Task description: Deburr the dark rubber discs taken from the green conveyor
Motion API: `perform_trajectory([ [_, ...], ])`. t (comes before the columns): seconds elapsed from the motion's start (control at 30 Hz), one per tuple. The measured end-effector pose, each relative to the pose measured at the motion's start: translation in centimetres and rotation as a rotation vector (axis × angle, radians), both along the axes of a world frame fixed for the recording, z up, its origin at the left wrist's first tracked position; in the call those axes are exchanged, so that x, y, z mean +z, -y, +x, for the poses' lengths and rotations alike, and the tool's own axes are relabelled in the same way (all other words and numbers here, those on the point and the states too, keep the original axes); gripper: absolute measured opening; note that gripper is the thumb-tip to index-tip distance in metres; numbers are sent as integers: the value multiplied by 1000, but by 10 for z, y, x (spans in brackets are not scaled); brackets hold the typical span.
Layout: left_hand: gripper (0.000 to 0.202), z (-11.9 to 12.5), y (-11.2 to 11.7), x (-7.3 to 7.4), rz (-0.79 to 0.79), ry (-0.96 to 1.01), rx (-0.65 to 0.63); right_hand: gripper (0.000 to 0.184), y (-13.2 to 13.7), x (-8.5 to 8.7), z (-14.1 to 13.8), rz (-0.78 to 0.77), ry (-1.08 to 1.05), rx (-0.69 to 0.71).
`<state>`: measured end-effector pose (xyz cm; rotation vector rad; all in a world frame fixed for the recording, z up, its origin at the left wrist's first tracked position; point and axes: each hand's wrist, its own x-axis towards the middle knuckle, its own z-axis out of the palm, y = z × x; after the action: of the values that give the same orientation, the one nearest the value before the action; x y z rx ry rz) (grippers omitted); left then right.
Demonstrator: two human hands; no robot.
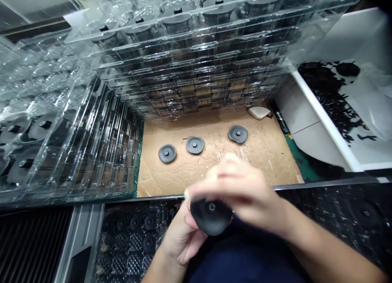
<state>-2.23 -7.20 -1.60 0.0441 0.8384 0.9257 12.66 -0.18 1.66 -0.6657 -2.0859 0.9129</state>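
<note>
Both hands meet low in the middle of the view around a dark grey round disc (210, 216) with a small metal centre. My left hand (180, 238) cups the disc from below, fingers curled. My right hand (245, 193) covers it from above, fingers bent and blurred by motion. Three more grey discs lie flat on the brown cardboard sheet (214, 168): one at the left (167, 153), one in the middle (195, 144), one at the right (238, 134).
Tall stacks of clear plastic trays holding discs stand behind (196, 50) and to the left (61, 132). A white bin (337, 107) with black scraps sits at the right. A dark tray of discs (137, 234) lies at the lower left. A small beige piece (259, 112) rests on the cardboard.
</note>
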Motion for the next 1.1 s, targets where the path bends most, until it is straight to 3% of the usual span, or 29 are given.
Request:
perform_trajectory([
  [0.1, 56, -7, 2, 4, 96, 175, 2, 22, -15, -20, 17, -304, 153, -271],
  [0.17, 53, -12, 3, 4, 139, 250, 12, 22, -20, -44, 27, -414, 255, -316],
  [0.23, 53, -15, 5, 2, 159, 262, 15, 22, -15, -71, 32, -401, 307, -325],
  [0.37, 51, -17, 5, -4, 157, 236, 32, 32, 13, -118, 26, -280, 354, -476],
  [0.47, 56, -17, 4, -4, 141, 228, 54, 33, 27, -136, 19, -209, 368, -505],
  [0.57, 59, -15, 2, -2, 139, 236, 70, 34, 22, -141, 17, -178, 372, -529],
  [0.63, 54, -14, 3, -1, 151, 235, 78, 31, 12, -137, 18, -171, 359, -546],
  [0.7, 49, -13, 3, 1, 155, 213, 82, 28, 3, -120, 20, -169, 328, -559],
  [0.83, 49, -9, 4, 3, 162, 132, 62, 24, 6, -53, 17, -133, 214, -515],
  [0.93, 52, -6, 2, 3, 162, 76, 52, 25, 14, -8, 9, 125, 56, -169],
  [1.0, 54, -5, 1, 0, 158, 49, 57, 29, 17, 7, 3, 162, 117, -73],
  [1.1, 50, -3, 1, -2, 162, 16, 54, 33, 17, 15, -6, 104, 307, -176],
])
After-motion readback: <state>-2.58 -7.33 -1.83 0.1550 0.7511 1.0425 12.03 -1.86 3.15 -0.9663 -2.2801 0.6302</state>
